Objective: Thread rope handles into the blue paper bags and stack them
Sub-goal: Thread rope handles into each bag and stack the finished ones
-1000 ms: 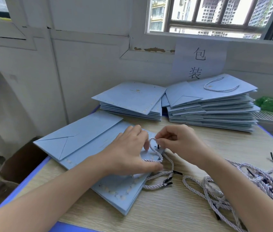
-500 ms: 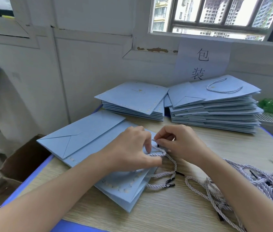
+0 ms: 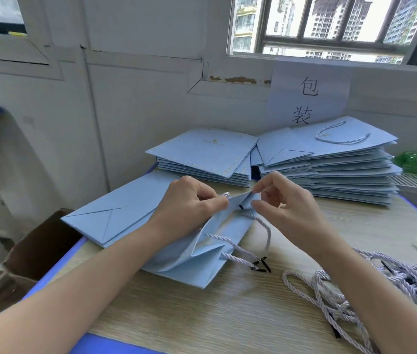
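Observation:
A blue paper bag (image 3: pixel 197 261) lies on the table in front of me with its mouth lifted open. My left hand (image 3: pixel 187 208) pinches the raised top edge of the bag, where a white rope loop sticks up. My right hand (image 3: pixel 286 203) pinches the same edge a little to the right, beside a black rope tip. A pale twisted rope handle (image 3: pixel 238 249) trails from the bag, its black tips lying on the table. Under this bag lies another flat blue bag (image 3: pixel 115 213).
A tangle of loose rope handles (image 3: pixel 330 295) lies at the right. Two stacks of blue bags stand at the back: a low one (image 3: pixel 202 154) and a taller one (image 3: pixel 335 162) topped by a roped bag. A brown cardboard box (image 3: pixel 38 249) sits below the table's left edge.
The bag's top edge has come up off the table and its mouth has opened. Both hands have risen and moved apart, pinching that edge.

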Tool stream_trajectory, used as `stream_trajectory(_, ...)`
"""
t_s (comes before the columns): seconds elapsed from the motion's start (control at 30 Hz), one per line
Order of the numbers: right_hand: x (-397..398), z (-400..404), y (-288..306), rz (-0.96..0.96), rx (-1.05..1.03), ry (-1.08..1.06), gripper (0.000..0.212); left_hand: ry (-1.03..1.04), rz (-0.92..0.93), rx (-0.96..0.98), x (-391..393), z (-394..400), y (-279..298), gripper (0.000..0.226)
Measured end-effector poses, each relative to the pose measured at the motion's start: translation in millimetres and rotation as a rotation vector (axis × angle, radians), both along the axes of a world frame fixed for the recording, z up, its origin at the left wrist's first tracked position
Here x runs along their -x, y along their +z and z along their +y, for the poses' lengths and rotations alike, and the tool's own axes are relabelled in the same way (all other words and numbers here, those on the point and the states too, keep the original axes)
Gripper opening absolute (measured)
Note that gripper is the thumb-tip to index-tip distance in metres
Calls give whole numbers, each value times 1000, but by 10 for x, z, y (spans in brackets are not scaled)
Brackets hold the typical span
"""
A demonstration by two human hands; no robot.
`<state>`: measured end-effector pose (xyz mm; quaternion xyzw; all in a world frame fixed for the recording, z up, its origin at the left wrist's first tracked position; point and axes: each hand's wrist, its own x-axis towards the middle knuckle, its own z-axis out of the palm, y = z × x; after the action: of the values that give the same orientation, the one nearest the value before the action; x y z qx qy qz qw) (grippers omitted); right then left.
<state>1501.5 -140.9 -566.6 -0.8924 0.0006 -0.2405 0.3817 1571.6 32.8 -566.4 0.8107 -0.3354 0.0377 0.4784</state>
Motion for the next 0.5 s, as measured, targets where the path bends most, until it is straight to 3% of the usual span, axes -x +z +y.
stream_trajectory(0.1, -33, 32, -72, 9, 177, -52, 12, 3, 20, 72, -11, -18, -22, 43)
stream_trajectory(0.2, -77, 68, -131, 25, 307, -91, 12, -4, 40, 22, 0, -29, -46, 43)
stream_trajectory(0.3, -75, 64, -124, 18, 304, -73, 20, 13, 73, -10, -6, -42, -46, 42)
stream_trajectory(0.4, 2, -16, 0, 117, 195, -21, 20, 72, 17, -92, -53, -37, -54, 20)
stream_trajectory(0.5, 47, -210, 141, 87, 158, -182, 18, 57, 31, -129, -99, -2, -73, 14)
